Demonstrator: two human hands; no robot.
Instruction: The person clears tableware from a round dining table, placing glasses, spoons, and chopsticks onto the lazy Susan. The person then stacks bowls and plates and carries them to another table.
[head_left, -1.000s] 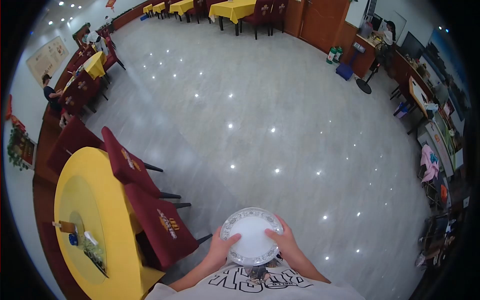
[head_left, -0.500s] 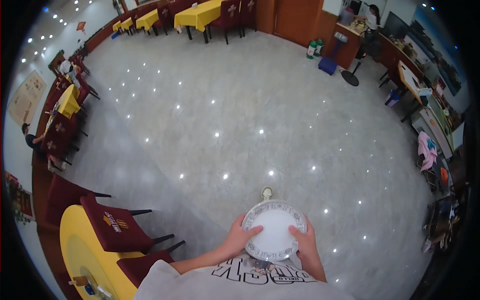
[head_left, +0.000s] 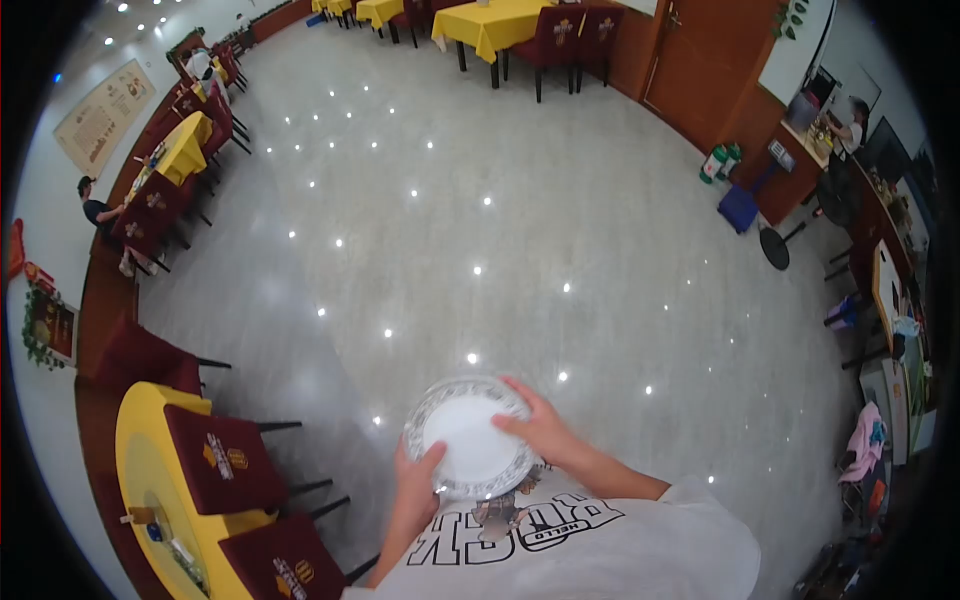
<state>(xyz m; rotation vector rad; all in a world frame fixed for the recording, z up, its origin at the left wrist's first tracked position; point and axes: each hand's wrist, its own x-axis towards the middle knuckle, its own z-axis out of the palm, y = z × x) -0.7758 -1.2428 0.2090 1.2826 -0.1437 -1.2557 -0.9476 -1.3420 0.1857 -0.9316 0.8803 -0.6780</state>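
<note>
A round white plate (head_left: 470, 445) with a grey patterned rim is held in front of my body, low in the head view. My left hand (head_left: 418, 475) grips its left edge, thumb on the upper face and fingers underneath. At the upper right edge, my right hand (head_left: 540, 428) holds it the same way, thumb reaching over the rim. The fingers below are mostly hidden. Whether more plates are stacked under it, I cannot tell.
To the left stands a yellow table (head_left: 140, 450) with dark red chairs (head_left: 225, 460). More chairs and yellow-covered tables (head_left: 480, 25) line the far wall. A person (head_left: 100, 212) sits at the left. A fan base (head_left: 775, 248) and blue scale (head_left: 738, 208) stand at the right.
The view has turned to the left, so the far tables and counter shift rightward. The plate and both hands now appear further left, and the plate is still held.
</note>
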